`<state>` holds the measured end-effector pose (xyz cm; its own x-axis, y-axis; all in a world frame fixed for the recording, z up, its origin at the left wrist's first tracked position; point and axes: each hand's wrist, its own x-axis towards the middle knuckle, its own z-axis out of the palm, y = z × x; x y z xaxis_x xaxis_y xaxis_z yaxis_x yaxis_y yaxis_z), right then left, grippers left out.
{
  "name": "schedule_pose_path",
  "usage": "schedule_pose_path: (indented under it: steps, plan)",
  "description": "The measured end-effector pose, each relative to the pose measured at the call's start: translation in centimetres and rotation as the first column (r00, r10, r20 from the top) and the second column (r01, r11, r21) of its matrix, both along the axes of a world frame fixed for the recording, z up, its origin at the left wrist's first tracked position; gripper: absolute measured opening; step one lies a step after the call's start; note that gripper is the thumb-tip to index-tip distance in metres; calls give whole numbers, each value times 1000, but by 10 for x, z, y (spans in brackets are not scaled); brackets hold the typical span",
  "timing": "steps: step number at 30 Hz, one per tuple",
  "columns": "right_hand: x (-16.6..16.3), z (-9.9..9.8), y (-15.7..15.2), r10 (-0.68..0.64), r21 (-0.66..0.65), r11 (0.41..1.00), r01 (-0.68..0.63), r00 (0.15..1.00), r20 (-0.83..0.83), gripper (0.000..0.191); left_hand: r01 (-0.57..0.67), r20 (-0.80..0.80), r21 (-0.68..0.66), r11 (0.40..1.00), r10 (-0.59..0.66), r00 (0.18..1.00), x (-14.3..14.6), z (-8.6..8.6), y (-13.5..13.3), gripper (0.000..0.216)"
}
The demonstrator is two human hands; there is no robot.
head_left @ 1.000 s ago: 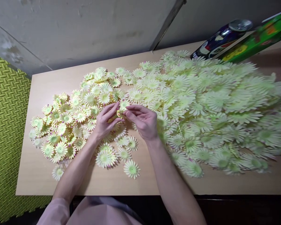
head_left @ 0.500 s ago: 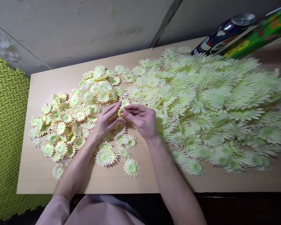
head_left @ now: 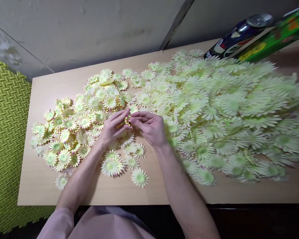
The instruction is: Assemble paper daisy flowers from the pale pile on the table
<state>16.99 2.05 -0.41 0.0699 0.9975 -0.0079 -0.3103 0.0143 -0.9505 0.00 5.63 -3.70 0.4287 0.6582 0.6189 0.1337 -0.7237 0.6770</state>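
Observation:
My left hand (head_left: pixel 112 127) is closed on a small artificial flower head (head_left: pixel 127 120), yellowish with purple petal tips, near the middle of the table. From the other side my right hand (head_left: pixel 150 126) pinches at the edge of the same flower, thumb and forefinger together. Fingers hide most of it. Left of my hands lies a heap of pale yellow-green daisy heads (head_left: pixel 70 124). To the right spreads a larger pile of similar flower heads (head_left: pixel 196 106). A few loose flowers (head_left: pixel 140 178) lie between my forearms.
The light wooden table (head_left: pixel 154 196) stands against a grey wall (head_left: pixel 102 30). At the back right are a dark blue drink can (head_left: pixel 239 35) and a green box (head_left: pixel 276 38). Green textured foam matting (head_left: pixel 7 142) is on the left.
My right hand has shifted very slightly left, toward my left hand. The flower stays between my fingers, and the piles look the same.

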Motion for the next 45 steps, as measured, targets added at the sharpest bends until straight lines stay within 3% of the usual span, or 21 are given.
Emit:
schedule_pose_path:
  steps: [17, 22, 30, 45]
  plan:
    - [1, 1, -1, -66, -23, 997, 68, 994, 88, 33, -8, -47, 52, 999, 11, 999, 3, -2, 1, 66]
    - [2, 1, 1, -60, -77, 995, 60, 998, -4, 33, 20, -7, 81, 997, -19, 1000, 3, 1, 2, 68]
    - [1, 6, 4, 17, -165, 985, -45, 986, -168, 31, 105, 63, -46, 993, -103, 993, 3, 2, -2, 65]
    - [3, 3, 2, 44, -117, 991, -58, 992, -122, 29, 105, 52, -72, 992, -102, 993, 2, 1, -1, 72]
